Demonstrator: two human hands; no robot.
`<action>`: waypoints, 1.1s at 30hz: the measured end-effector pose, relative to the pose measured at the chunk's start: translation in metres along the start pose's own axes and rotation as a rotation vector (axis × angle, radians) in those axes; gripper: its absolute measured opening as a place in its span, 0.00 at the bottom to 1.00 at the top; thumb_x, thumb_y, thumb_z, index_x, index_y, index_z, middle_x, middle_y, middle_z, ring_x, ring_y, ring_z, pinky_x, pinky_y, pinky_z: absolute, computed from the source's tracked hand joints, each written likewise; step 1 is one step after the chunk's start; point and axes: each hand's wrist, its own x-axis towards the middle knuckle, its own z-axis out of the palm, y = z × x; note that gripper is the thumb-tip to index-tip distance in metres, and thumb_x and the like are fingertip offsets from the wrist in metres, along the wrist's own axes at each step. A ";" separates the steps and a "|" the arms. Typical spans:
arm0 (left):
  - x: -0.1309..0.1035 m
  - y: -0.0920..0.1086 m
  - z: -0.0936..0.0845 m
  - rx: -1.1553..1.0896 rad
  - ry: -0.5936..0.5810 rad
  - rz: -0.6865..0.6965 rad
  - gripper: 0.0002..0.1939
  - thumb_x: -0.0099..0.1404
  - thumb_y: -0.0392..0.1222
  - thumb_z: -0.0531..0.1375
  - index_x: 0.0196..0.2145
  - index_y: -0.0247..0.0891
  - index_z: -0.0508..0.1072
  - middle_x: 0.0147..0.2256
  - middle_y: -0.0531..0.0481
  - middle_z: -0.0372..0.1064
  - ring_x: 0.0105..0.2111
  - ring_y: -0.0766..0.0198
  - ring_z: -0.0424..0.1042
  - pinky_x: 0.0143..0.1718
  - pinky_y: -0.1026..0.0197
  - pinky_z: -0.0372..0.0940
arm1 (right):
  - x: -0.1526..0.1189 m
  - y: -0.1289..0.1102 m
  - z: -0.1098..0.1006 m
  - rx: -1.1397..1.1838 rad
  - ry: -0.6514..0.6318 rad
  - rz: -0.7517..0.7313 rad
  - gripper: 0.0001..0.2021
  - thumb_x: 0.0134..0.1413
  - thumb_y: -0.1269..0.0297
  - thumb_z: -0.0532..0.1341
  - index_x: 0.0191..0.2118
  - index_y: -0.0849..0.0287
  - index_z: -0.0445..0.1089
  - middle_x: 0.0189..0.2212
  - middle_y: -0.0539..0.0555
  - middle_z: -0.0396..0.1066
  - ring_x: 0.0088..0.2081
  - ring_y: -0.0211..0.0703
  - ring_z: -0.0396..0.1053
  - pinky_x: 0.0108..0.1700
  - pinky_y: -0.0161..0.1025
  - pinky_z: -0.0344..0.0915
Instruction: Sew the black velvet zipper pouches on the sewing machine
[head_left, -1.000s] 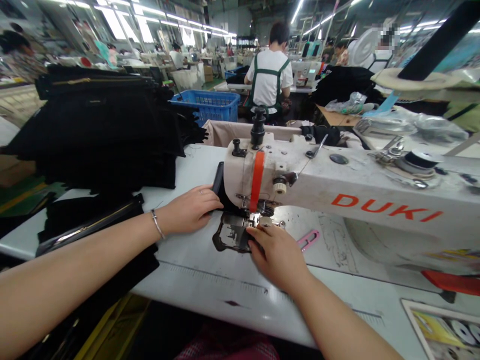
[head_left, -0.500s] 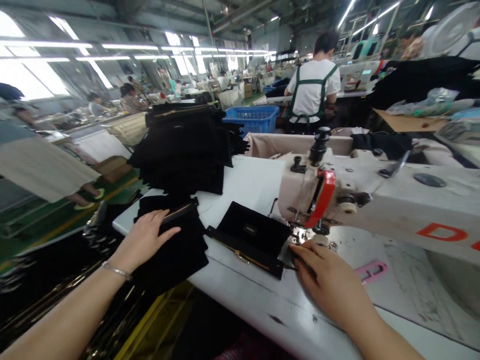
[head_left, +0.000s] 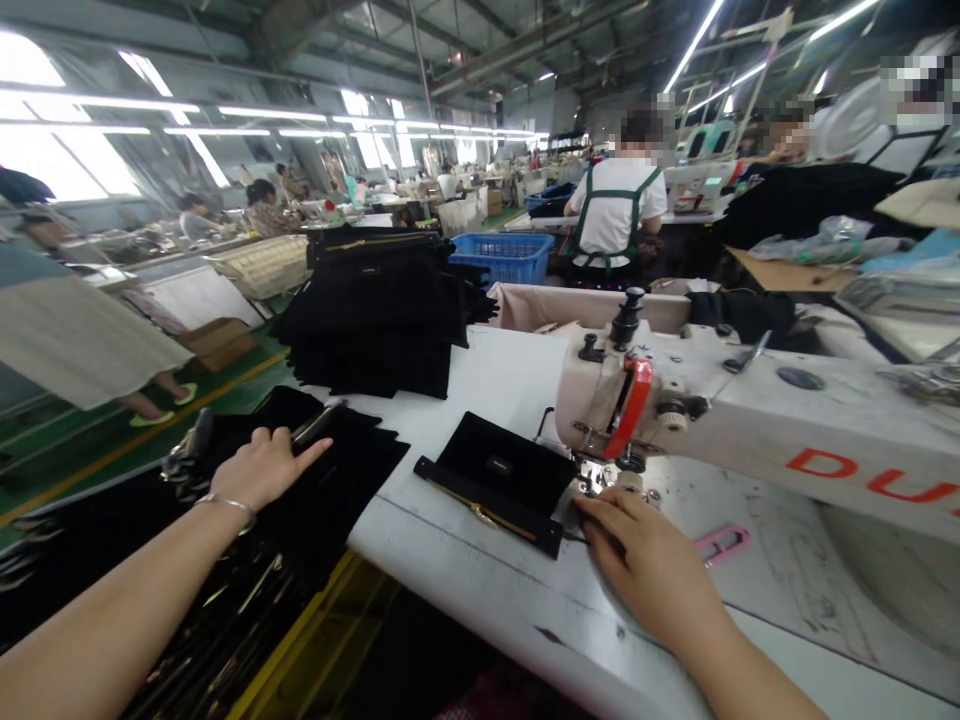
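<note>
My left hand [head_left: 262,466] grips black zippered fabric pieces [head_left: 352,450] at the table's left edge, fingers curled over them and thumb stretched to the right. A black panel [head_left: 502,465] with a small label and a gold zipper along its near edge lies flat by the needle area of a white sewing machine [head_left: 720,390]. My right hand [head_left: 637,540] has its fingers bent together at the panel's right corner, beside the presser foot; what lies under the fingertips is partly hidden.
A tall stack of black pieces [head_left: 375,320] stands at the table's back left. A pink thread snipper [head_left: 724,545] lies right of my right hand. Below left is a yellow crate [head_left: 300,640]. Beyond are a blue basket [head_left: 502,262] and a person [head_left: 611,210] in a green-strapped apron.
My left hand has moved left and slightly down, and the black pieces with it have shifted left off the table edge. The panel and my right hand are nearly where they were.
</note>
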 end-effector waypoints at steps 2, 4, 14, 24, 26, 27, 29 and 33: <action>0.013 0.006 -0.005 0.003 0.017 -0.079 0.47 0.62 0.76 0.46 0.44 0.20 0.69 0.39 0.36 0.68 0.41 0.38 0.72 0.39 0.43 0.64 | 0.003 -0.005 -0.002 -0.008 -0.020 0.029 0.15 0.63 0.70 0.55 0.53 0.55 0.71 0.45 0.57 0.70 0.45 0.50 0.70 0.50 0.48 0.68; 0.023 0.022 -0.011 0.006 0.054 -0.102 0.46 0.61 0.75 0.48 0.44 0.20 0.69 0.42 0.35 0.69 0.46 0.34 0.70 0.42 0.42 0.63 | 0.004 -0.009 -0.005 0.003 -0.024 0.045 0.16 0.63 0.71 0.55 0.53 0.55 0.71 0.45 0.56 0.70 0.45 0.49 0.69 0.50 0.47 0.68; -0.044 0.228 -0.025 -0.313 -0.022 1.277 0.20 0.74 0.34 0.46 0.58 0.42 0.68 0.58 0.44 0.65 0.59 0.56 0.62 0.62 0.48 0.58 | 0.002 -0.013 -0.011 0.072 0.012 0.046 0.14 0.61 0.72 0.57 0.48 0.54 0.75 0.41 0.55 0.69 0.41 0.47 0.69 0.44 0.43 0.67; -0.095 0.280 -0.030 -0.394 -0.152 1.147 0.16 0.73 0.35 0.50 0.53 0.37 0.71 0.47 0.44 0.69 0.48 0.57 0.69 0.53 0.53 0.67 | -0.005 -0.013 -0.021 0.108 -0.081 -0.054 0.26 0.48 0.82 0.55 0.49 0.51 0.74 0.42 0.54 0.69 0.43 0.46 0.67 0.45 0.42 0.65; -0.099 0.286 -0.031 -0.374 -0.093 1.181 0.18 0.73 0.33 0.50 0.57 0.36 0.68 0.51 0.42 0.67 0.52 0.55 0.67 0.56 0.50 0.65 | -0.004 -0.016 -0.023 0.080 -0.097 -0.056 0.25 0.46 0.82 0.56 0.47 0.52 0.75 0.40 0.54 0.69 0.41 0.46 0.66 0.44 0.42 0.64; -0.099 0.290 -0.032 -0.369 -0.075 1.221 0.19 0.73 0.33 0.50 0.59 0.36 0.66 0.53 0.42 0.66 0.55 0.53 0.64 0.59 0.48 0.63 | -0.004 -0.018 -0.024 0.064 -0.099 -0.059 0.24 0.45 0.81 0.56 0.46 0.53 0.76 0.39 0.54 0.69 0.41 0.46 0.66 0.43 0.42 0.64; -0.099 0.296 -0.032 -0.369 -0.091 1.299 0.20 0.73 0.35 0.52 0.61 0.38 0.65 0.57 0.42 0.64 0.58 0.53 0.62 0.61 0.48 0.60 | -0.003 -0.020 -0.025 0.040 -0.109 -0.061 0.21 0.45 0.81 0.56 0.43 0.55 0.76 0.38 0.54 0.68 0.40 0.47 0.65 0.42 0.42 0.64; -0.100 0.296 -0.032 -0.351 -0.179 1.335 0.21 0.72 0.46 0.57 0.59 0.40 0.66 0.59 0.42 0.63 0.58 0.52 0.63 0.61 0.48 0.62 | -0.003 -0.020 -0.026 0.047 -0.151 -0.066 0.16 0.47 0.79 0.57 0.39 0.56 0.75 0.36 0.54 0.68 0.40 0.46 0.65 0.42 0.41 0.62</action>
